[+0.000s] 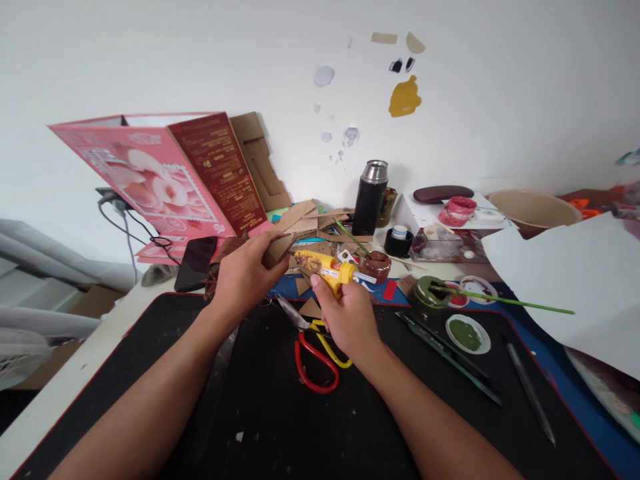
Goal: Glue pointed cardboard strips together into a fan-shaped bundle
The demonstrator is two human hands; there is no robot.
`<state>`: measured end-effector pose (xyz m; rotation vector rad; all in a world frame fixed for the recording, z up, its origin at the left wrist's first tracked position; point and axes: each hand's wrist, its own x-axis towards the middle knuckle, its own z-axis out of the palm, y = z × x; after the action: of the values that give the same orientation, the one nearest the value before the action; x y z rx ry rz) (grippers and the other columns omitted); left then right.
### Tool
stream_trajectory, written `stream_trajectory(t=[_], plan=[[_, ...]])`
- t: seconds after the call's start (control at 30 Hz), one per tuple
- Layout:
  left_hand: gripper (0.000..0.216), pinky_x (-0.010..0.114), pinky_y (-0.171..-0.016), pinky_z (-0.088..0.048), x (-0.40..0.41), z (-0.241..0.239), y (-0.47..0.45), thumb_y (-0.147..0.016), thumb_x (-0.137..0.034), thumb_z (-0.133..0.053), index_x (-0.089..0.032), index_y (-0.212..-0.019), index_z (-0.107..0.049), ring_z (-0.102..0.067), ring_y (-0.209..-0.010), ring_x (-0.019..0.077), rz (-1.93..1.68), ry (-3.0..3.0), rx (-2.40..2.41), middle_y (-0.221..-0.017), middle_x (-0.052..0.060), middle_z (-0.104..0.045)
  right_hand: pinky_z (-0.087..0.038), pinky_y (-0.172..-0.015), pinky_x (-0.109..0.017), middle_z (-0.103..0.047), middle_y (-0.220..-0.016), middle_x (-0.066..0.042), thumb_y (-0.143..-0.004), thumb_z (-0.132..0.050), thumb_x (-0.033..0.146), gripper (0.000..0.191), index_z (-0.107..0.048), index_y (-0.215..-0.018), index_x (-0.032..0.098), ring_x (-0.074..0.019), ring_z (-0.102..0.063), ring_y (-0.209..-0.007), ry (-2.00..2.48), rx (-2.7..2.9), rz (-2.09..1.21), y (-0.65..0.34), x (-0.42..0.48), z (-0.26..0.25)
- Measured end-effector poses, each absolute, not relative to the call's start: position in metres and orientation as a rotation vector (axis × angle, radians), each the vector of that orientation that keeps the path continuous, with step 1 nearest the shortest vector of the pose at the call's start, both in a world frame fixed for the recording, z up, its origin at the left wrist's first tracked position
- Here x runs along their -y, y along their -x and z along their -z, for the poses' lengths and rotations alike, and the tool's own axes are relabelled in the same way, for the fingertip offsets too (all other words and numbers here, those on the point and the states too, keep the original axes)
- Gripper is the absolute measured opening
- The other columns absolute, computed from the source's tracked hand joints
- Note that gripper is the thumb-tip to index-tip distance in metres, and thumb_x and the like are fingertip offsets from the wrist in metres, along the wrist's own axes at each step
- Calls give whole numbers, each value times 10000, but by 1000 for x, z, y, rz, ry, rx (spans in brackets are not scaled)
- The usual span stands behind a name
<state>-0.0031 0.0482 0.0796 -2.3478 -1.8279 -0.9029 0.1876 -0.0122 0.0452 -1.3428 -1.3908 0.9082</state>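
Note:
In my right hand (pixel 350 313) is a yellow hot glue gun (pixel 320 265), its fingers wrapped round the handle and a clear glue stick poking out of the back. The nozzle end points left, toward a small piece of brown cardboard (pixel 278 249) pinched in my left hand (pixel 247 270). Whether the nozzle touches the cardboard I cannot tell. Just below my hands lie scissors (pixel 317 363) with one red and one yellow handle, on the black mat (pixel 280 427). Cardboard scraps (pixel 300 217) are heaped behind the glue gun.
A pink box (pixel 150 180) stands at the back left, with a phone (pixel 197 263) before it. A black thermos (pixel 370 200) rises behind. To the right are a brown paint jar (pixel 376 265), a green paint jar (pixel 430 293) with a brush across it, a lid of green paint (pixel 467 335) and cutter knives (pixel 450 357).

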Motion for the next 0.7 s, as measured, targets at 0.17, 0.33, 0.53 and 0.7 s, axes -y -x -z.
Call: stream_trajectory(t=[0.17,0.33,0.53,0.7], plan=[[425,387,-1020,-564,-49,-78,4,-914,-355,-671,-222,-1314,-724,-737,-1178,298,916,2350,1818,-1285,76,-800,-365,-473,-277,-471,-415,21,-1010,-573,591,539,-488,-594,260,-171,-538,-463,1338,1405,-909,-187,13,-45],[415,385,-1017,-559,-50,-76,5,-924,-388,-656,-207,-1289,-736,-735,-1154,296,962,2364,1808,-1249,90,-809,-361,-463,-271,-478,-421,14,-1010,-568,594,558,-470,-575,258,-162,-522,-459,1322,1388,-917,-188,13,-45],[469,382,-973,-564,-53,-79,6,-908,-462,-655,-173,-1267,-741,-738,-1044,278,1220,2434,1945,-1167,88,-811,-376,-430,-265,-517,-440,17,-992,-581,635,534,-527,-631,245,-146,-496,-419,1284,1279,-988,-189,12,-45],[515,416,-894,-594,-53,-87,5,-868,-512,-695,-166,-1247,-740,-738,-936,279,1452,2577,2148,-1070,93,-812,-355,-376,-248,-483,-424,54,-902,-646,719,531,-560,-699,236,-124,-458,-361,1220,1029,-1158,-190,8,-50]])
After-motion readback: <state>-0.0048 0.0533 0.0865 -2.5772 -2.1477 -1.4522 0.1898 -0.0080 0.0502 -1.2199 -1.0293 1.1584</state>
